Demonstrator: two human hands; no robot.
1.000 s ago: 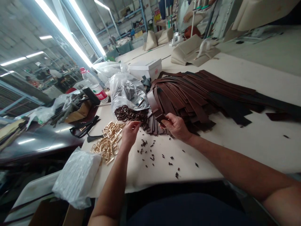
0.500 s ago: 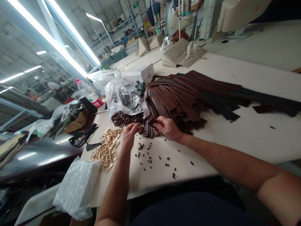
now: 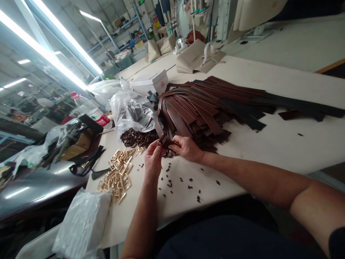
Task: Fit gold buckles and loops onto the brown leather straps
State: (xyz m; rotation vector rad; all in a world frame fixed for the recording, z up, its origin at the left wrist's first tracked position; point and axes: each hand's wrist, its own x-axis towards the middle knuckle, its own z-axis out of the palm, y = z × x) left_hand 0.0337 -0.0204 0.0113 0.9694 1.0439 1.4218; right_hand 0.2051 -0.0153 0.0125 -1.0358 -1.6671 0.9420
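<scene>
My right hand (image 3: 188, 148) grips a dark brown leather strap (image 3: 167, 143) near its end, thumb on top. At that end, my left hand (image 3: 153, 157) is closed in a pinch on what looks like a small dark leather loop (image 3: 160, 142), partly hidden by the fingers. Just behind the left hand lies a pile of dark brown leather loops (image 3: 133, 137). Gold rectangular metal buckles (image 3: 118, 172) are heaped to the left. Beyond my right hand, a large fan of brown and black leather straps (image 3: 196, 104) spreads to the right.
Small dark scraps (image 3: 190, 187) are scattered over the pale table (image 3: 269, 154). Behind the loops sit a clear plastic bag (image 3: 132, 108), a white box (image 3: 152, 83) and a plastic bottle (image 3: 94, 113). A white wrapped package (image 3: 82, 219) lies at the front left corner.
My left hand has moved up to the strap's end, and the hands are now closer together. The strap's end has tipped lower. The whole view has shifted slightly.
</scene>
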